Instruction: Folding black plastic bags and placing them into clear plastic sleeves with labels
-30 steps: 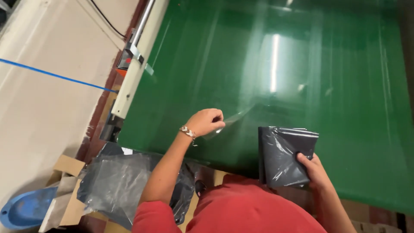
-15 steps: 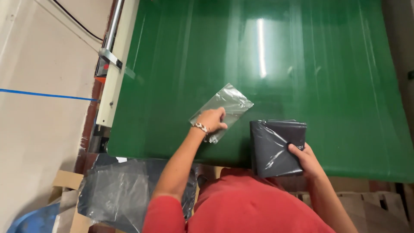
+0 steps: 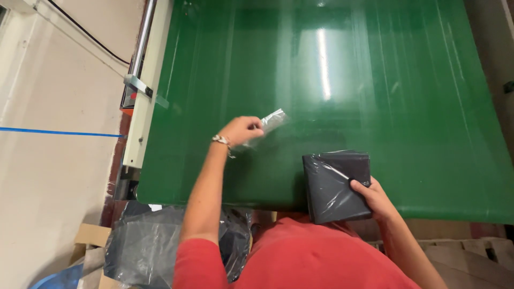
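Observation:
My left hand (image 3: 242, 130) is closed on a crumpled clear plastic bag (image 3: 272, 121), lifted a little over the green conveyor belt (image 3: 407, 107). A bracelet sits on that wrist. My right hand (image 3: 375, 199) grips the near right corner of a folded black item wrapped in clear film (image 3: 335, 184), which rests on the belt's near edge in front of my red shirt.
A white side rail (image 3: 144, 115) with a metal tube runs along the belt's left edge. Below it, near my left elbow, a dark plastic sack (image 3: 144, 249) lies over cardboard boxes. A pale wall with a blue tape line (image 3: 59, 132) is at left.
The clear bag, flat under my left hand half a second ago, is now bunched up in its fingers and raised. The black packet has stayed under my right hand.

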